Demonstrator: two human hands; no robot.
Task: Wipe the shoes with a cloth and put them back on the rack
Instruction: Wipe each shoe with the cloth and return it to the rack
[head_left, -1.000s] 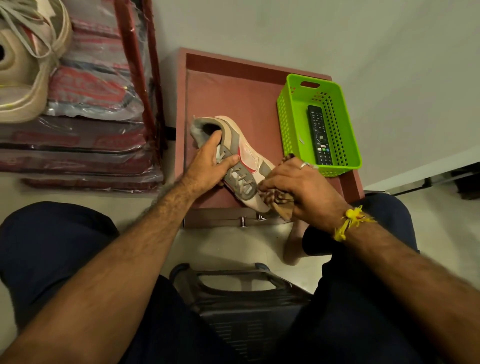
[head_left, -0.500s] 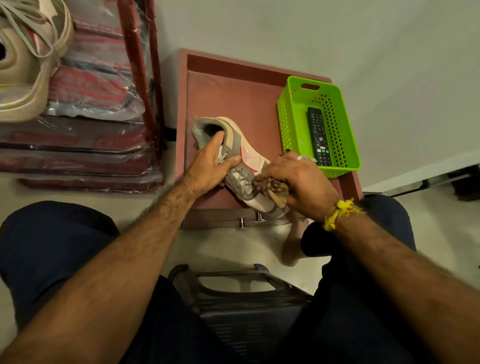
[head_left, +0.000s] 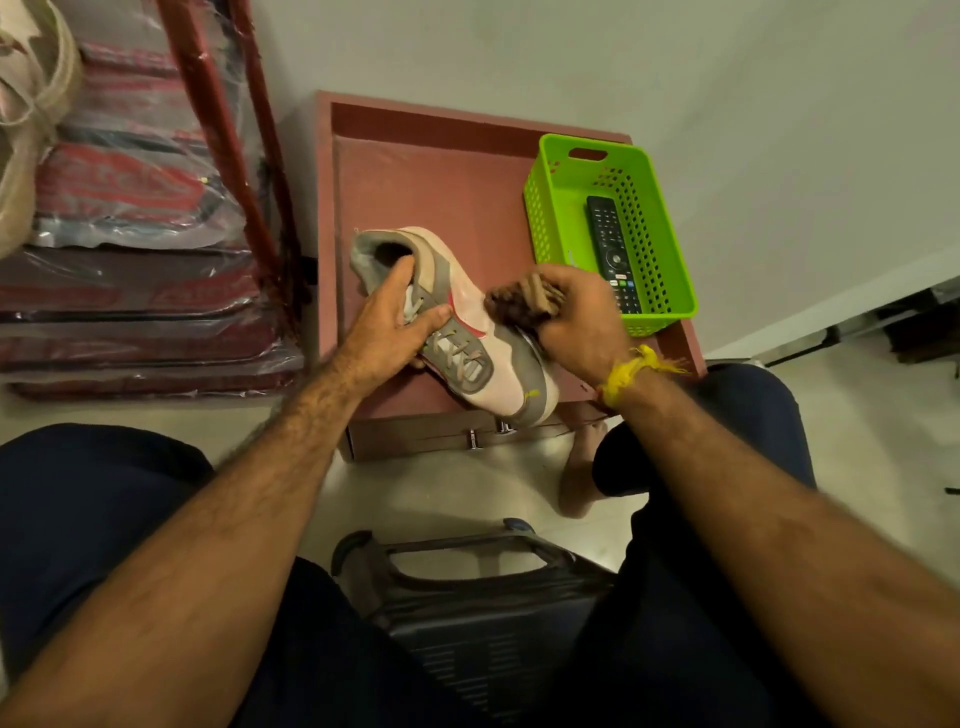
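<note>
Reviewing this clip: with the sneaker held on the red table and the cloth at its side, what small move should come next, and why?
Probably drag the bunched brown cloth along the pink-and-grey sneaker toward its toe. The right hand grips the cloth against the sneaker's side, the left hand steadies it at the collar, and the toe lies uncovered.

You are sitting in a home, by a plain pale wall on a light tiled floor: a black television remote lies in a perforated lime-green plastic basket on a low reddish-brown wooden cabinet, beside plastic-wrapped red bundles.
</note>
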